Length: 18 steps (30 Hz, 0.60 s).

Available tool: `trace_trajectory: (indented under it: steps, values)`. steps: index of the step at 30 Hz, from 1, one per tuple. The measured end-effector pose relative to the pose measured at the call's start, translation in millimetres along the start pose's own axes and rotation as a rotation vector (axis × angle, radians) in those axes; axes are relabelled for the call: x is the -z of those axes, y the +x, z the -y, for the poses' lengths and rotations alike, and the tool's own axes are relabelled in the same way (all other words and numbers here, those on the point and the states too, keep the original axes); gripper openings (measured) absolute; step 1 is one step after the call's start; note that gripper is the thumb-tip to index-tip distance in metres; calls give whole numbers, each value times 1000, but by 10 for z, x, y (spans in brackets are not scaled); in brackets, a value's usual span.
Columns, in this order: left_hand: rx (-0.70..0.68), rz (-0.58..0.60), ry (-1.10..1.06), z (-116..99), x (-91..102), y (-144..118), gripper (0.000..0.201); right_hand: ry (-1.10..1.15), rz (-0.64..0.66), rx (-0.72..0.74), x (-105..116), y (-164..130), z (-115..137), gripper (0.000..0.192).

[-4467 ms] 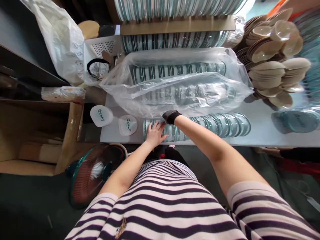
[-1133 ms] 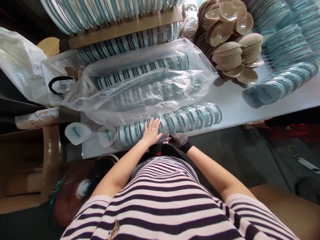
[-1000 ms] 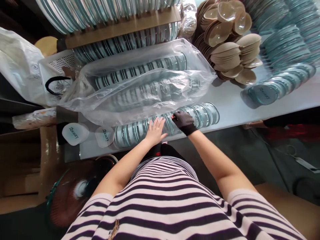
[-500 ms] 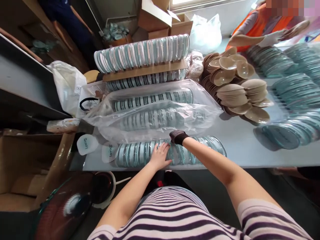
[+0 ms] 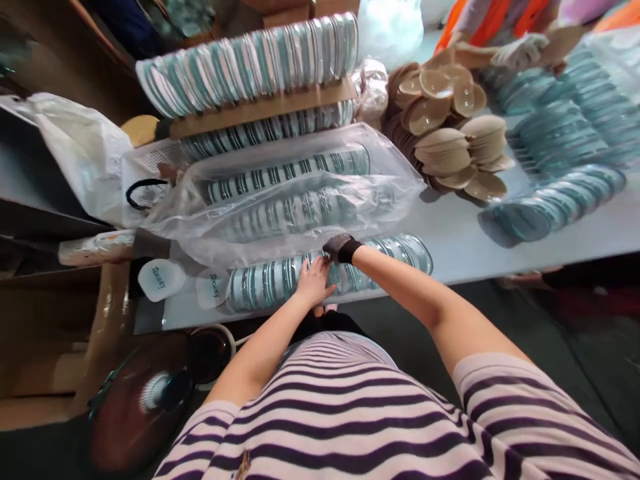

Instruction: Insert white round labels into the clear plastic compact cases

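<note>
A long row of clear, teal-tinted rounded plates [image 5: 265, 285] stands on edge along the table's front. My bare left hand [image 5: 313, 283] lies on the middle of this row with its fingers stretched out. Just beside its fingertips, my right hand [image 5: 341, 248] in a dark mesh glove is at the row's far edge, fingers curled; what they pinch, if anything, is hidden. Behind both hands lies a large clear plastic bag [image 5: 280, 237] with further rows of plates in and under it. Two flat pieces marked with lettering, a white pad [image 5: 161, 279] and a clear one [image 5: 212, 288], lie left of the row.
A wrapped row [image 5: 250, 63] rests on a cardboard strip [image 5: 265, 107] at the back. Stacked beige oval pieces [image 5: 443, 152] and more teal plates [image 5: 560, 140] are on the right. A co-worker's gloved hand [image 5: 520, 52] is beyond. A fan [image 5: 145, 400] stands below left.
The view has shifted and tilted, so the table appears higher and turned. My left fingertips are now closer to my right hand. The co-worker's hands hold a beige piece.
</note>
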State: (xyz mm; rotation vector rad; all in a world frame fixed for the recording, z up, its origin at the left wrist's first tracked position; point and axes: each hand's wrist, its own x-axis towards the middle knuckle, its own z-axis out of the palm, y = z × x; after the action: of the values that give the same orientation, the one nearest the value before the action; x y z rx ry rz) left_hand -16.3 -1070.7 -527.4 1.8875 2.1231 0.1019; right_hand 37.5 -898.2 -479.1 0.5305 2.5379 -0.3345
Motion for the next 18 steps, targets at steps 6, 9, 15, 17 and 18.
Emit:
trace_trajectory:
  steps: [6,9,15,17,18]
  values:
    - [-15,-21,-32,7,6,-17,71,171,-171,-189,-681,-713,42,29]
    - [-27,-31,-30,1,-4,-26,73,243,-166,-245,-1118,-981,199,30]
    - [-24,-18,-29,7,-1,-29,73,289,-100,-266,-1677,-1039,432,35]
    - [-21,-2,-25,18,30,-41,73,295,-97,-248,-1708,-1051,449,34]
    - [-14,6,-23,15,49,-45,74,299,-108,-236,-1681,-1073,432,35]
